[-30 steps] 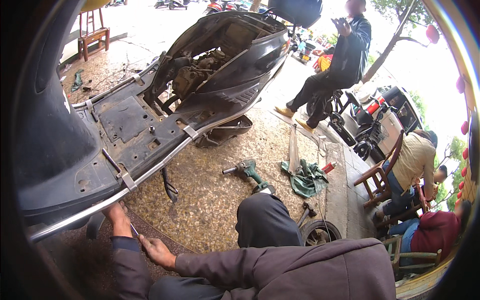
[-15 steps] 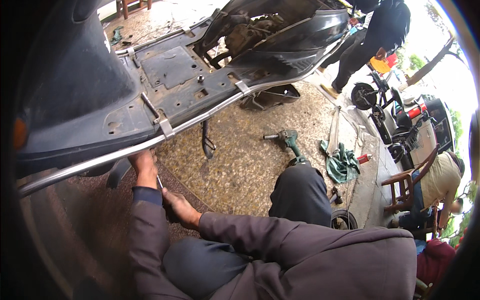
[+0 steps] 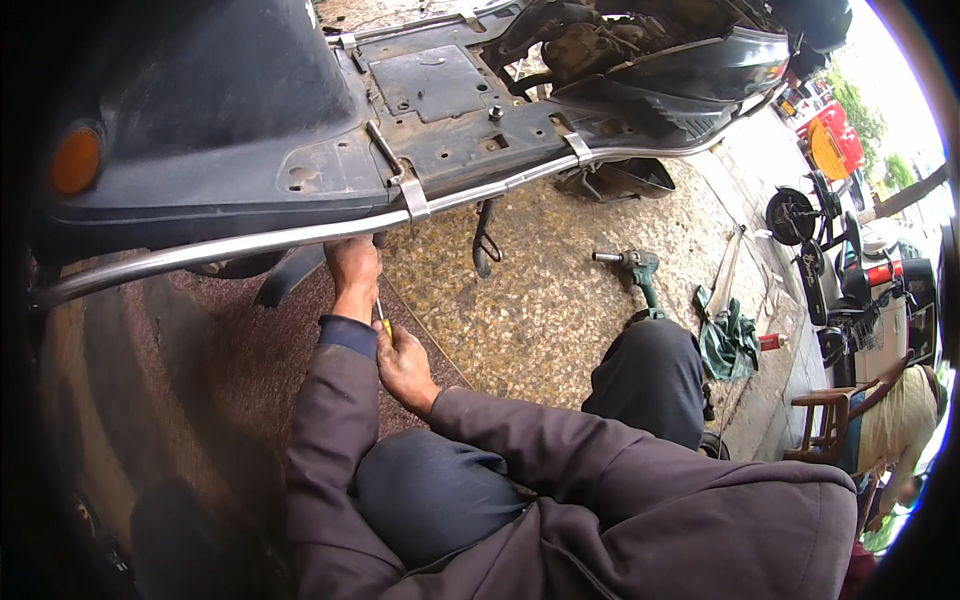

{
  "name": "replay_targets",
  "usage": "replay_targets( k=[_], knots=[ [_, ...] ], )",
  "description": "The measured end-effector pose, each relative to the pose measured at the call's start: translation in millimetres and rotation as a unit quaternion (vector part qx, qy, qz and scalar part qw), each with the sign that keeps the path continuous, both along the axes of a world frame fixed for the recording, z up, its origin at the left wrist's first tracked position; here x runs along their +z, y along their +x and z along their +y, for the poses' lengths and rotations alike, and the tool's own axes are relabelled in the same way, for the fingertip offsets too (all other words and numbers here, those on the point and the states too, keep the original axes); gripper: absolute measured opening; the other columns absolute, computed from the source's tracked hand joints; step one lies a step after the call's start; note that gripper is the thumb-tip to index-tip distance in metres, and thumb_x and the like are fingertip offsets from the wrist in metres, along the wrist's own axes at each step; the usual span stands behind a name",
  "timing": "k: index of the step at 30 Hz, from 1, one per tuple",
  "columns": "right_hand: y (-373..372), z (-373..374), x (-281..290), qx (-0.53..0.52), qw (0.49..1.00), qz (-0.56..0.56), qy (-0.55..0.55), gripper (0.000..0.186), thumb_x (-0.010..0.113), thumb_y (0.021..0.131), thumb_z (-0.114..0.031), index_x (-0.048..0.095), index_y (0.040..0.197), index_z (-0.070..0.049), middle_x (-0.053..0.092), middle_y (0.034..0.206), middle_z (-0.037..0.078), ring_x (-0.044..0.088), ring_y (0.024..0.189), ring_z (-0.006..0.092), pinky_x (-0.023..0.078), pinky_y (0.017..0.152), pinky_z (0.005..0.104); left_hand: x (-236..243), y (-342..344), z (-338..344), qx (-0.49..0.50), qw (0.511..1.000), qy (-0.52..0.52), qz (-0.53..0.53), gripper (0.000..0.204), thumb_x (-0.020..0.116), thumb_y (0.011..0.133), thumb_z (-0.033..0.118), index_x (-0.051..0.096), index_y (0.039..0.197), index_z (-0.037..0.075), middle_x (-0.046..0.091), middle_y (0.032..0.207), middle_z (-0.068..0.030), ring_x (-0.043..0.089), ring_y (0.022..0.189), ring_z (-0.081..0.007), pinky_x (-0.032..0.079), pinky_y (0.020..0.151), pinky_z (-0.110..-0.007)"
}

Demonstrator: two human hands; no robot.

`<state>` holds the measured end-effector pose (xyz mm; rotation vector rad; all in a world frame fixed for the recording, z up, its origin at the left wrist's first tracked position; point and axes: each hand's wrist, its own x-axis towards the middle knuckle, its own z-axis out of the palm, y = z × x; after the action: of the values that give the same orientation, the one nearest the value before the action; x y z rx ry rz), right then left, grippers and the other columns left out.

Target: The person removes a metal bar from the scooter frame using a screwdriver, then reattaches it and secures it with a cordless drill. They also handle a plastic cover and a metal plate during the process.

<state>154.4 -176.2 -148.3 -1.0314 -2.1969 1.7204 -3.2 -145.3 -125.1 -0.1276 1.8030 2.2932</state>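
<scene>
A dark scooter body has a flat, dusty footboard with a silver tubular rail along its near edge. My left hand reaches up beneath that rail, and its fingertips are hidden behind the scooter's lower edge. Just below it, my right hand is closed round a screwdriver with a yellow handle. The screwdriver's thin shaft runs up past my left wrist toward the underside, and its tip is hidden. Beside the hands, a metal clamp bracket grips the rail, with a bolt lying on the footboard.
A green cordless impact wrench lies on the speckled floor beyond my knee. To its right are a green cloth and a red can-like item. A kickstand hangs under the scooter. Another person is by a wooden chair.
My view has turned, so the scooter and floor items appear farther right and higher. Both hands stay close together under the rail. The screwdriver's yellow handle now shows in my right hand.
</scene>
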Motion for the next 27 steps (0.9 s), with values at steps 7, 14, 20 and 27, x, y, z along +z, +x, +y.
replay_targets(
  k=[7, 14, 20, 27],
  knots=[
    [-12.1, -1.8, -5.9, -0.006, 1.0, -0.005, 0.003, 0.049, 0.046, 0.099, -0.044, 0.058, 0.095, 0.004, 0.063, 0.083, 0.028, 0.062, 0.082, 0.0443, 0.046, 0.075, 0.0512, 2.3, 0.2, -13.8, -0.095, 0.993, 0.035, -0.061, 0.005, 0.059, 0.092, 0.008, 0.057, 0.097, 0.009, 0.062, 0.077, -0.0082, 0.044, 0.049, -0.0089, 0.028, 0.04, -0.021],
    [-6.6, 22.0, 15.8, 0.012, 0.858, 0.087, -0.505, 0.042, 0.049, 0.1, -0.045, 0.053, 0.087, -0.006, 0.051, 0.065, 0.001, 0.045, 0.048, 0.011, 0.036, 0.043, 0.0284, 6.2, -0.1, -15.2, -0.107, 0.987, 0.036, -0.11, 0.009, 0.062, 0.092, 0.015, 0.054, 0.095, 0.011, 0.049, 0.072, -0.0018, 0.04, 0.048, -0.0092, 0.028, 0.039, -0.021],
    [7.4, 7.3, 12.3, 0.023, 0.954, 0.058, -0.293, 0.04, 0.049, 0.101, -0.043, 0.052, 0.085, -0.007, 0.049, 0.065, -0.001, 0.043, 0.051, 0.0086, 0.033, 0.043, 0.0277, 12.7, 3.8, -7.2, -0.07, 0.994, -0.017, -0.085, 0.008, 0.061, 0.091, 0.012, 0.054, 0.089, 0.008, 0.051, 0.065, -0.0025, 0.039, 0.042, -0.0091, 0.026, 0.036, -0.023],
    [7.1, 14.9, 20.0, 0.02, 0.837, 0.07, -0.542, 0.05, 0.046, 0.098, -0.055, 0.049, 0.077, -0.01, 0.044, 0.062, 0.002, 0.04, 0.047, 0.0151, 0.034, 0.045, 0.0302, 1.7, -3.6, -6.6, -0.054, 0.995, -0.056, -0.061, 0.012, 0.057, 0.093, 0.015, 0.056, 0.085, 0.006, 0.055, 0.065, -0.0046, 0.043, 0.041, -0.0103, 0.029, 0.035, -0.024]
  ],
)
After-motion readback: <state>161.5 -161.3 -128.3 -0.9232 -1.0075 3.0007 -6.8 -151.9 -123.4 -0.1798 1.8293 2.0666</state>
